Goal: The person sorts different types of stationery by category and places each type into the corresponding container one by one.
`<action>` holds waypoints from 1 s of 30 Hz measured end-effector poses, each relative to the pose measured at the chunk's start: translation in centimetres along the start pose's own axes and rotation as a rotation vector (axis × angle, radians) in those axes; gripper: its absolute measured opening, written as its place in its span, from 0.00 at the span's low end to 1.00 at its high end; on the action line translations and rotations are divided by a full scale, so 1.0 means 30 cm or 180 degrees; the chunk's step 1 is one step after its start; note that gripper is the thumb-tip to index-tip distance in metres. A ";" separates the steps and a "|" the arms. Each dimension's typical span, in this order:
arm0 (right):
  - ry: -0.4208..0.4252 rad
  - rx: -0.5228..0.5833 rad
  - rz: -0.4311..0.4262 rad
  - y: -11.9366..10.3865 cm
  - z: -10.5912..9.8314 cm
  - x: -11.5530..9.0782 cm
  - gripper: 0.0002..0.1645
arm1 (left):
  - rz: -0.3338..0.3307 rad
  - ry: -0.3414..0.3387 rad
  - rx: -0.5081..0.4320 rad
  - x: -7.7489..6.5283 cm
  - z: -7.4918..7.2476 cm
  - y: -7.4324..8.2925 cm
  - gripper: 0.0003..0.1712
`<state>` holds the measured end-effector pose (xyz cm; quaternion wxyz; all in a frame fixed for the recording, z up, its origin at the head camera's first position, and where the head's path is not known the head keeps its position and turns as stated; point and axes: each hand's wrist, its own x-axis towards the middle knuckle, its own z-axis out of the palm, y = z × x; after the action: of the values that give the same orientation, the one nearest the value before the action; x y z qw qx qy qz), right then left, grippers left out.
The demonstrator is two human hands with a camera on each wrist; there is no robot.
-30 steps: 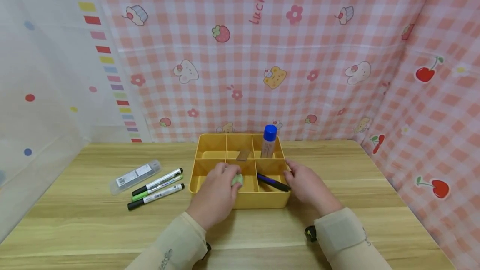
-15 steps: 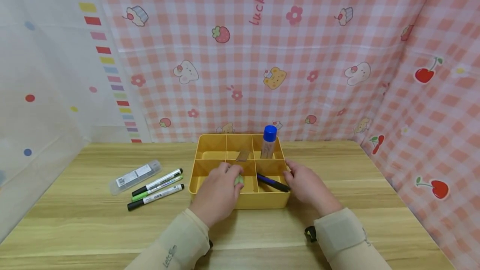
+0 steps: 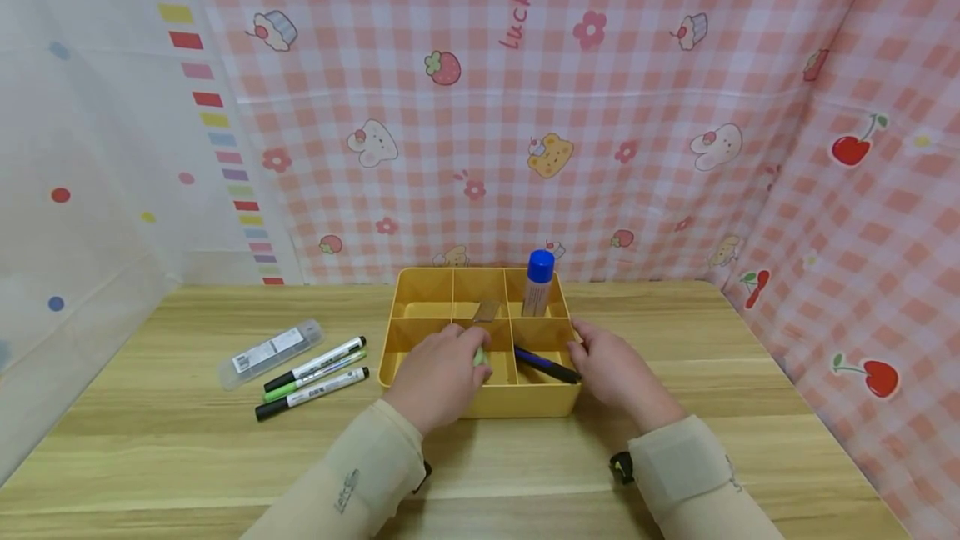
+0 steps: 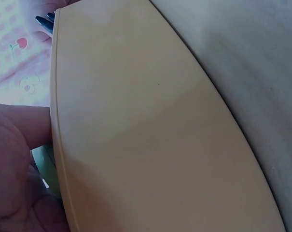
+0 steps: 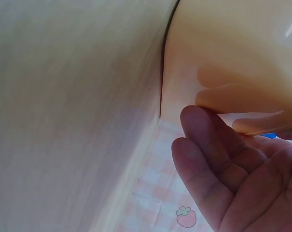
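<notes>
A yellow divided box (image 3: 521, 402) stands on the table. My left hand (image 3: 438, 375) reaches over its front wall into the front middle compartment, fingers curled round a small pale green object (image 3: 480, 356). The hand hides most of that object, so I cannot tell its kind; in the left wrist view a green bit (image 4: 45, 166) shows beyond the wall. My right hand (image 3: 617, 367) rests against the box's right side, its fingers (image 5: 199, 166) extended along the outer wall. A black-and-blue pen (image 3: 546, 366) leans in the front right compartment.
A blue-capped glue stick (image 3: 536, 290) stands in the back right compartment, and a small brown piece (image 3: 487, 310) lies in the back middle one. Left of the box lie a clear plastic case (image 3: 272, 353), white-and-black markers (image 3: 313, 394) and a green pen (image 3: 281, 392). Checked cloth hangs behind.
The left hand has shifted slightly to the right within the front of the box, covering more of the green object. The right hand and the box have stayed put.
</notes>
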<state>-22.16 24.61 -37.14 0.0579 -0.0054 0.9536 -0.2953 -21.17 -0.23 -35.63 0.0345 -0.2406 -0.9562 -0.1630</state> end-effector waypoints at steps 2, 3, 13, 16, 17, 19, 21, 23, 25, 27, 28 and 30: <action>-0.0002 0.0010 0.0004 0.001 0.001 0.001 0.31 | -0.0064 -0.0080 -0.0013 0.006 0.000 0.001 0.20; -0.0004 0.0014 0.0005 0.001 0.001 0.001 0.31 | -0.0092 -0.0116 -0.0013 0.009 0.000 0.001 0.21; 0.0003 0.0058 0.0008 0.005 0.005 0.001 0.31 | -0.0224 -0.0250 -0.0005 0.018 -0.006 0.011 0.20; 0.0007 0.0068 0.0018 0.004 0.003 0.001 0.31 | -0.0235 -0.0235 0.0013 0.019 -0.008 0.013 0.19; 0.0008 0.0065 0.0018 0.004 0.002 0.002 0.31 | -0.0232 -0.0227 0.0015 0.020 -0.008 0.013 0.19; 0.0012 0.0060 0.0015 0.004 0.002 0.002 0.31 | -0.0232 -0.0217 0.0023 0.022 -0.005 0.012 0.19; 0.0015 0.0059 0.0023 0.004 0.002 0.002 0.31 | -0.0226 -0.0208 0.0040 0.025 -0.002 0.011 0.19; 0.0016 0.0065 0.0034 0.004 0.003 0.002 0.31 | -0.0205 -0.0204 0.0079 0.028 0.001 0.012 0.19; 0.0022 0.0065 0.0034 0.002 0.003 0.001 0.31 | -0.0160 -0.0205 0.0149 0.030 0.002 0.012 0.19; 0.0018 0.0063 0.0034 0.001 0.004 0.001 0.31 | -0.0094 -0.0208 0.0225 0.032 0.002 0.014 0.20; 0.0018 0.0065 0.0032 0.001 0.003 0.001 0.31 | -0.0054 -0.0206 0.0263 0.034 0.001 0.016 0.21; 0.0033 0.0044 -0.0009 0.001 0.002 0.000 0.31 | 0.0031 -0.0203 0.0332 0.037 -0.002 0.021 0.21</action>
<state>-22.14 24.60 -37.20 0.0527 -0.0048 0.9518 -0.3020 -21.86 0.78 -35.23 0.0173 -0.2481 -0.9629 -0.1051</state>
